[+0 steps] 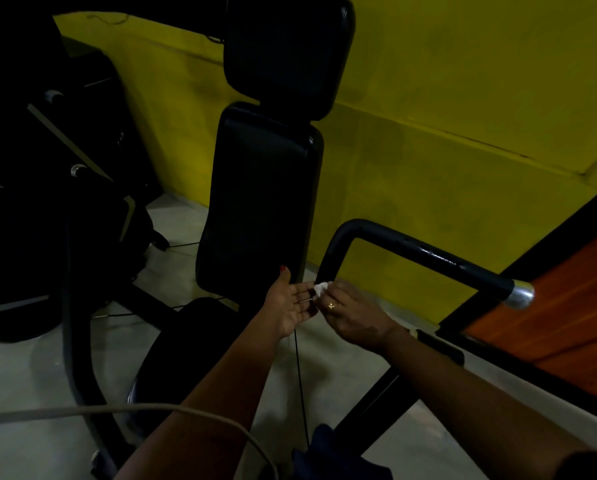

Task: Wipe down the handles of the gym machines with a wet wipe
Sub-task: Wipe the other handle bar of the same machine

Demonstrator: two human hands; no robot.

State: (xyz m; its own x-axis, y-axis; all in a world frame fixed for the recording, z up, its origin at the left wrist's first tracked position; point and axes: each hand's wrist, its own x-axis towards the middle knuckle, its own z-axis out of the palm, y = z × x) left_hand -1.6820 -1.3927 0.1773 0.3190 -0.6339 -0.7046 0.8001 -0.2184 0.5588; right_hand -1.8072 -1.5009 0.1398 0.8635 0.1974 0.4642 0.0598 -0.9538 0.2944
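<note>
Grip check: your right hand point(349, 315) pinches the wadded wet wipe point(321, 288) just below frame centre; your left hand point(292, 303) lies flat-palmed beside it, holding nothing. Limp, light, damp: bunch it, then wrap the stiff black handle point(446, 263) at right.

Only one camera here, a wide-angle one worn on the person's head. It looks forward and down from close range, facing the machine's black back pad point(260, 202) and handle bar point(428, 254), with the yellow wall point(463, 116) behind.
</note>
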